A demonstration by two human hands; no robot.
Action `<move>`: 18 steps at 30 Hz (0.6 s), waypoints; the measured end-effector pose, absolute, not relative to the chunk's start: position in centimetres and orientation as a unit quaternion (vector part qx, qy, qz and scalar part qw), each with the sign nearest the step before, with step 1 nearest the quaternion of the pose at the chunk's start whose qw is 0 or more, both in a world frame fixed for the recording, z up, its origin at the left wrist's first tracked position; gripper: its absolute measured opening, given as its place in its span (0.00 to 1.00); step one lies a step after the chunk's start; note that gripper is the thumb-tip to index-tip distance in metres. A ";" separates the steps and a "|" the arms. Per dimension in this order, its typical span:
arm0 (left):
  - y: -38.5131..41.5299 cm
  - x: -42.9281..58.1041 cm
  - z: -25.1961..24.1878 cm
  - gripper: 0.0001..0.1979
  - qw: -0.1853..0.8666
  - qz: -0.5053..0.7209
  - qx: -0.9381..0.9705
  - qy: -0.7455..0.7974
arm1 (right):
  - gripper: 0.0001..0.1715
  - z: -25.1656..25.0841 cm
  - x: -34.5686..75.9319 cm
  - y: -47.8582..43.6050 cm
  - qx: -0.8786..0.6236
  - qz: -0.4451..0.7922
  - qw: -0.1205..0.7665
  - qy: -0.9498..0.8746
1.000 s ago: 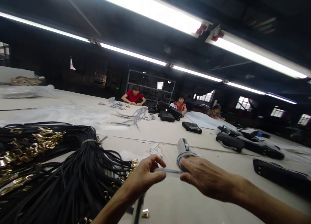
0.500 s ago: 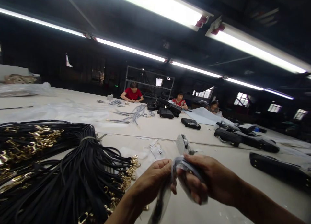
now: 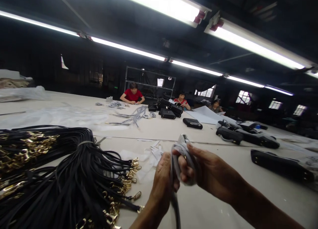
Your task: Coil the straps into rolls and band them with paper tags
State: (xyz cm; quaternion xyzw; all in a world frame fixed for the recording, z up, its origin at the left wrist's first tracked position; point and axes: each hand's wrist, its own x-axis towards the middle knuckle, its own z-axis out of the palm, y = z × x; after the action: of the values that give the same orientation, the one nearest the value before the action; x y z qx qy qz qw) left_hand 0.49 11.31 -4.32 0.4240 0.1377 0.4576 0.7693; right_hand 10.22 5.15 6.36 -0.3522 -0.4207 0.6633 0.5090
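Note:
My right hand [image 3: 207, 169] is closed on a grey strap [image 3: 182, 152] wound in loops around its fingers. My left hand [image 3: 162, 182] is closed on the same strap, whose loose end hangs down between my arms toward the frame's lower edge. Both hands hover just above the beige table [image 3: 213, 209]. To the left lies a big bundle of black straps [image 3: 62, 179] with gold clasps at their ends.
White paper scraps [image 3: 155, 152] lie just beyond my hands. Black bags [image 3: 280, 164] lie along the right side, more of them [image 3: 169, 113] further back by grey straps [image 3: 134, 114]. Three people sit at the far edge. Clear plastic sheeting [image 3: 54, 116] covers the left.
The strap was stretched flat between my hands a second ago. My hands have since come together and the strap is looped around my right fingers. The view has shifted slightly right.

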 end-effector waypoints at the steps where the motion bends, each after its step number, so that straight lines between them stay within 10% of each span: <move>1: 10.9 0.7 -4.2 0.24 0.746 0.491 0.429 0.137 | 0.17 6.9 10.2 5.4 -0.336 0.653 0.533 -0.420; 10: 9.9 0.6 -6.2 0.23 0.763 0.399 0.498 0.104 | 0.16 5.9 10.2 8.4 -0.371 0.313 0.617 -0.620; 18: 11.0 -2.7 -5.9 0.23 0.863 0.267 0.404 0.143 | 0.06 1.3 12.4 9.0 -0.386 -0.054 0.336 -0.857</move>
State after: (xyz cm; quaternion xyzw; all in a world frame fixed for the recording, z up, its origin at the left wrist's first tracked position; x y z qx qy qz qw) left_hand -2.68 10.96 -5.89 0.4042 0.1430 0.2675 0.8629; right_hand 12.44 9.00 1.28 -0.3861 -0.8572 -0.0543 0.3364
